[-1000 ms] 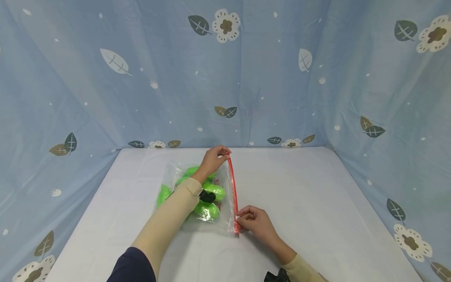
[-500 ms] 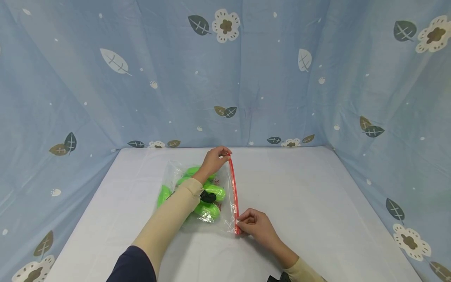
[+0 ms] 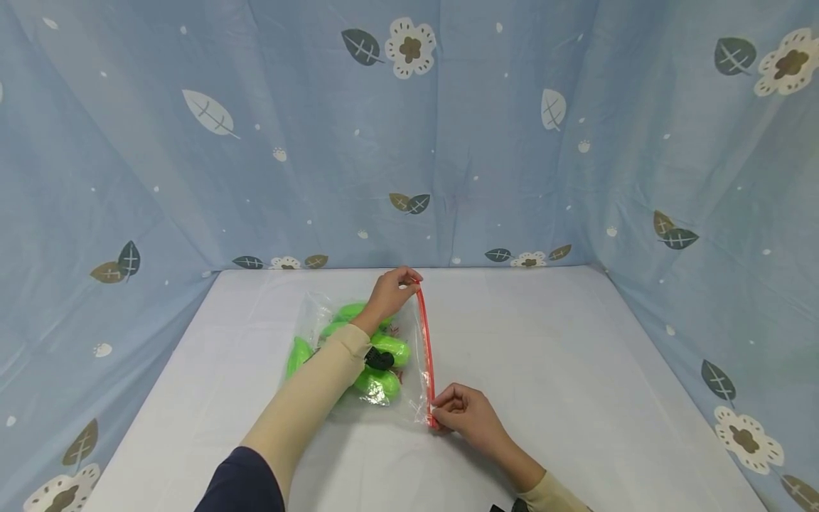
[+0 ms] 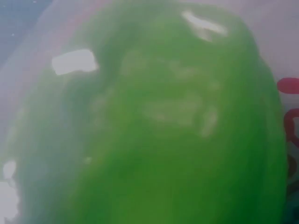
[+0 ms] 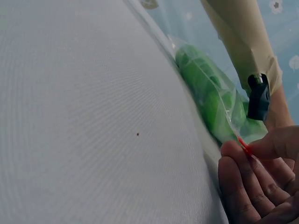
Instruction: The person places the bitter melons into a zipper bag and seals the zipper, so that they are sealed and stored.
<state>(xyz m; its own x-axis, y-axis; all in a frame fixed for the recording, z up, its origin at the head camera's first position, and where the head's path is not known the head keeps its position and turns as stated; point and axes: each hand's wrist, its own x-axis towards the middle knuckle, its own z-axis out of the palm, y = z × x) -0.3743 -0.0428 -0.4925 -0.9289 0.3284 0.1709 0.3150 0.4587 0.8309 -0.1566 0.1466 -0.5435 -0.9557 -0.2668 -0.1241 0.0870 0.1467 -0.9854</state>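
Note:
A clear zip bag point(image 3: 412, 384) with a red zip strip point(image 3: 426, 341) along its right edge lies on the white table. Several bright green rounded objects point(image 3: 379, 385) are inside it; the left forearm hides part of them. My left hand point(image 3: 390, 293) pinches the far end of the red strip. At the near end, my right hand point(image 3: 470, 419) holds the strip between thumb and index finger, which the right wrist view shows close up on the red edge point(image 5: 244, 145). One green object point(image 4: 187, 126) fills the left wrist view, blurred behind the plastic, with red print beside it.
The white-covered table point(image 3: 576, 370) stretches to both sides of the bag. A blue curtain point(image 3: 307, 178) with leaf and flower prints hangs behind and along the sides. A black wrist camera point(image 3: 380, 358) on the left wrist hangs over the bag.
The right hand has slid slightly toward the near end of the red strip, nearer the person. The left hand stays at the far end, shifted only a touch to the right.

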